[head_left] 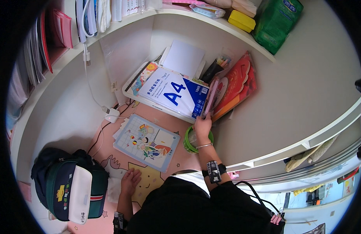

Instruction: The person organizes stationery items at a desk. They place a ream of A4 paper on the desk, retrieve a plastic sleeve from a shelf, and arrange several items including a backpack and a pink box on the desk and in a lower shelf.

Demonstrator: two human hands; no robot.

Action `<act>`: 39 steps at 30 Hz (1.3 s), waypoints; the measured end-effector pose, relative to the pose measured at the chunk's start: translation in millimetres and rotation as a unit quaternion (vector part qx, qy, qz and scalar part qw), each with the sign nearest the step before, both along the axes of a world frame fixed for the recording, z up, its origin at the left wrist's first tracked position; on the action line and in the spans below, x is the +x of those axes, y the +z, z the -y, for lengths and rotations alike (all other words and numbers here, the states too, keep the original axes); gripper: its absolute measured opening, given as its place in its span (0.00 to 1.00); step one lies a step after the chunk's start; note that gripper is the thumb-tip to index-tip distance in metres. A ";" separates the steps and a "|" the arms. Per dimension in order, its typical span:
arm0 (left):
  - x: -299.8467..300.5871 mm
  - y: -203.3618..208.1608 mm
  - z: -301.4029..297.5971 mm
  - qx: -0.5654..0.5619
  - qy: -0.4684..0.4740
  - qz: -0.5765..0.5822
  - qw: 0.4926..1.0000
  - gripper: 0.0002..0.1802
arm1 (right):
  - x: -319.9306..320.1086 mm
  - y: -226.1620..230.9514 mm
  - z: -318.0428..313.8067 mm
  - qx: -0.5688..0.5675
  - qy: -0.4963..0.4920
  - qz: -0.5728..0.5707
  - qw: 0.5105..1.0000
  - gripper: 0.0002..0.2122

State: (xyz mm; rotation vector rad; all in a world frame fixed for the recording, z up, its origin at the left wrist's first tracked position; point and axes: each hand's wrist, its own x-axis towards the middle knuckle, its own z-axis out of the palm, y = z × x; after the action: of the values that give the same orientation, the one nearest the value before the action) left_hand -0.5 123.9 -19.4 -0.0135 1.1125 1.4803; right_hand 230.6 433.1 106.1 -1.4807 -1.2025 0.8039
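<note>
A: Where's the R hand (204, 125)?

B: Up at the pink case (213, 91), fingers at its near end. Can't tell if they're actually gripping it or how far open they are, b/c the back of the hand hides most of them.

A: OK, & the case itself?

B: In the gap btwn the white printer (153, 102) and the red folders (235, 82). Paper pack (163, 86) is on top of the printer, pen holder (211, 71) w/ markers near the case's far end.

A: What's under the R wrist?

B: Green tub (186, 136), partly hidden by the arm.

A: L hand (131, 181)?

B: Palm up, fingers a bit apart & loosely curled, nothing in it. It's beside the yellow star (152, 180) on the pink desk mat (174, 124), on the person's side of the light-blue board (164, 162).

A: Anything further L?

B: Yep, dark green backpack (95, 183) w/ a white pouch (79, 195) on its front. White plug block (111, 115) w/ cables is behind it, nr the wall.
</note>
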 end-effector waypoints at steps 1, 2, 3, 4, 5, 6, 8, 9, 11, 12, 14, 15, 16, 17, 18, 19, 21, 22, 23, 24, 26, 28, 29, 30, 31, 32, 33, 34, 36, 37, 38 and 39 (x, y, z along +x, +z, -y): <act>-0.1 -0.5 0.0 0.007 -0.003 0.001 1.000 0.16 | 0.5 -3.5 -1.4 0.017 -0.008 0.018 1.000 0.20; -0.2 -1.0 0.0 0.011 -0.005 0.002 1.000 0.16 | 1.2 -6.5 -3.1 0.028 -0.009 0.021 0.999 0.20; -0.1 -1.3 -0.3 0.014 -0.007 0.002 1.000 0.16 | 2.0 -8.8 -4.6 0.030 -0.012 0.035 0.999 0.20; -0.1 -1.5 -0.6 0.009 -0.007 0.000 1.000 0.16 | 3.0 -10.3 -5.7 0.030 -0.012 0.041 0.999 0.20; -0.2 -1.6 -0.9 0.004 -0.008 -0.002 1.000 0.16 | 3.7 -11.0 -6.6 0.030 -0.013 0.046 0.998 0.20; -0.1 -1.5 -1.3 0.004 -0.009 -0.006 1.000 0.16 | 4.4 -10.7 -6.8 0.028 -0.010 0.044 0.999 0.20; -0.1 -1.0 -1.1 0.007 -0.010 -0.003 1.000 0.16 | 5.0 -8.4 -6.0 0.023 -0.007 0.041 0.999 0.21; 0.0 -0.8 -1.0 0.007 -0.009 -0.003 1.000 0.16 | 4.8 -6.6 -4.9 0.019 -0.008 0.041 0.999 0.21; 0.0 -0.4 -0.7 0.011 -0.011 -0.005 1.000 0.16 | 3.9 -2.6 -2.1 0.008 -0.005 0.030 1.000 0.21; 0.0 -0.3 -0.6 0.008 -0.011 -0.007 1.000 0.16 | 3.6 -0.8 -0.6 0.001 -0.002 0.020 1.000 0.21; -0.1 -0.4 -0.4 0.008 -0.013 -0.009 1.000 0.16 | 2.0 1.7 0.8 0.003 -0.004 0.019 1.000 0.21; -0.2 -0.5 -0.4 0.007 -0.015 -0.011 1.000 0.16 | 1.2 2.3 1.1 0.013 -0.009 0.027 0.999 0.21; -0.3 -0.6 -0.5 0.009 -0.016 -0.011 1.000 0.16 | 0.7 2.5 1.1 0.014 -0.014 0.039 0.999 0.21; -0.4 -0.6 -0.3 0.011 -0.017 -0.011 1.000 0.16 | 0.5 2.3 1.0 0.020 -0.012 0.024 0.999 0.21; -0.4 -0.5 -0.2 0.009 -0.017 -0.012 1.000 0.16 | 0.4 1.8 0.6 0.016 -0.009 0.011 1.000 0.21; -0.4 -0.5 -0.1 0.012 -0.017 -0.011 1.000 0.16 | 0.5 1.0 0.3 0.002 -0.013 0.011 1.000 0.21; -0.2 -0.1 0.1 0.008 -0.015 -0.011 1.000 0.16 | 1.0 -0.9 -0.5 0.006 -0.011 0.006 1.000 0.22; -0.1 0.1 0.3 0.012 -0.015 -0.013 1.000 0.16 | 1.3 -1.9 -0.8 -0.005 -0.014 0.018 1.000 0.23; 0.1 0.2 0.6 0.011 -0.014 -0.015 1.000 0.16 | 1.6 -2.7 -1.2 0.003 -0.013 0.011 1.000 0.23; 0.2 0.3 0.8 0.010 -0.013 -0.017 1.000 0.16 | 1.8 -3.5 -1.6 0.002 -0.012 0.013 1.000 0.24; 0.1 0.0 1.3 0.011 -0.012 -0.013 1.000 0.16 | 1.8 -4.6 -2.4 0.004 -0.012 0.015 1.000 0.25; -0.2 -0.8 2.0 0.012 -0.013 -0.014 1.000 0.16 | 1.3 -5.0 -3.2 0.002 -0.016 0.022 1.000 0.25; -0.4 -1.4 2.3 0.011 -0.015 -0.015 1.000 0.16 | 1.1 -4.9 -3.5 0.013 -0.016 0.014 1.000 0.25; -0.6 -2.1 2.7 0.011 -0.015 -0.016 1.000 0.16 | 0.9 -4.5 -3.6 0.015 -0.017 0.013 1.000 0.25; -0.6 -2.8 3.0 0.015 -0.015 -0.013 1.000 0.16 | 0.7 -3.9 -3.7 0.010 -0.021 0.016 1.000 0.25; -0.4 -3.5 3.3 0.019 -0.014 -0.010 1.000 0.16 | 0.6 -3.0 -3.5 0.018 -0.012 0.001 1.000 0.25; -0.6 -4.0 3.5 0.018 -0.012 -0.006 1.000 0.16 | 0.5 -1.9 -3.1 0.018 -0.007 -0.010 1.000 0.25; -0.5 -4.5 3.9 0.021 -0.012 -0.009 1.000 0.16 | 0.4 -0.7 -2.5 0.010 -0.003 -0.016 1.000 0.25; -0.2 -5.0 4.6 0.016 -0.011 -0.013 1.000 0.16 | -0.5 2.4 -0.9 0.030 -0.016 -0.004 0.999 0.27; -0.1 -5.1 4.9 0.015 -0.010 -0.013 1.000 0.16 | -1.4 4.1 0.0 0.031 -0.025 0.005 0.999 0.28; -0.1 -5.3 5.1 0.013 -0.010 -0.013 1.000 0.16 | -2.2 5.9 1.2 0.017 -0.026 -0.016 0.999 0.29; 0.0 -5.3 5.4 0.011 -0.009 -0.013 1.000 0.16 | -2.6 7.7 2.8 -0.002 -0.028 -0.037 0.999 0.30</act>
State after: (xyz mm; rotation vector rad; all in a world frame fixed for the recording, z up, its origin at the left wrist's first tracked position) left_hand -0.5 118.5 -24.7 0.0313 1.1151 1.4794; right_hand 228.0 430.3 113.9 -1.4687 -1.1000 0.8164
